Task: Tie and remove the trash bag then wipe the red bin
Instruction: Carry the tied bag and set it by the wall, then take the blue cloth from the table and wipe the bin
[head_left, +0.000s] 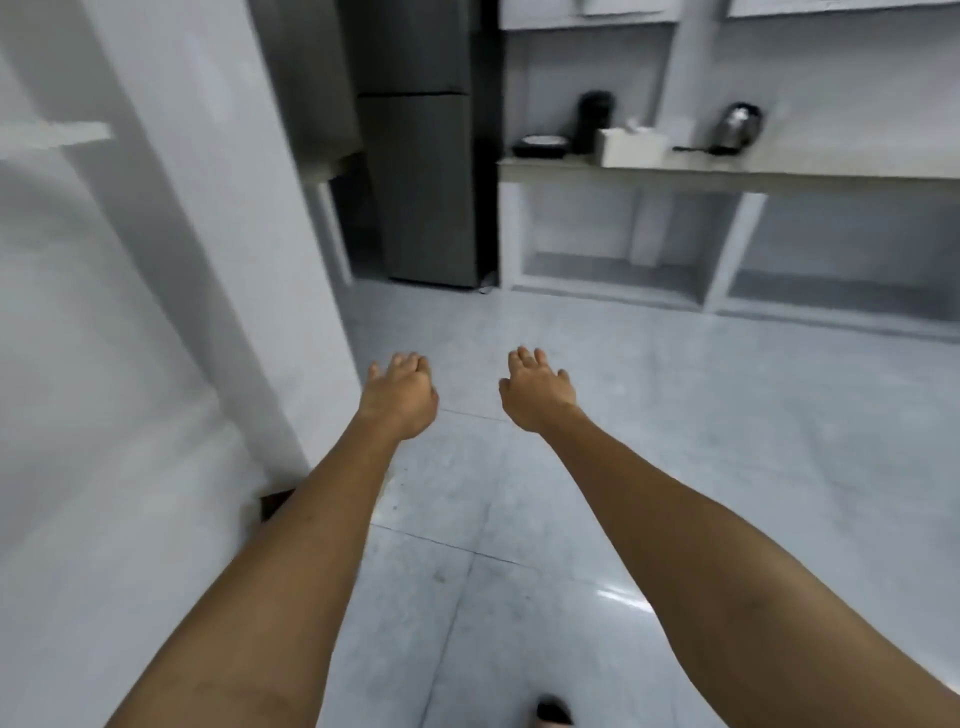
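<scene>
Two bare forearms reach from the lower edge of the frame toward its centre, ending in the left hand (399, 396) and the right hand (537, 391), level with each other and a little apart. Both are seen from the back, palms down, the fingers (525, 359) loosely spread and released; neither hand grasps anything. Beneath them lies a pale tiled floor (649, 467), and at the bottom edge a dark shape, possibly footwear, is too cropped to identify. A white wall (130, 338) fills the left of the frame, with a small dark-brown patch at its foot beside the left forearm that cannot be identified. Farther off, upper centre, stands one tall grey refrigerator (423, 156); to its right one long surface (727, 174) carries one black cylinder (595, 120), one dark dish (540, 144), one white box (631, 146) and one metal kettle (737, 127), all blurred. No red bin and no trash bag appears anywhere, so their direction from the fingers, the bag's long axis and the nearer hand cannot be told; the task looks not yet begun, and locating the bin is judged the first need.
</scene>
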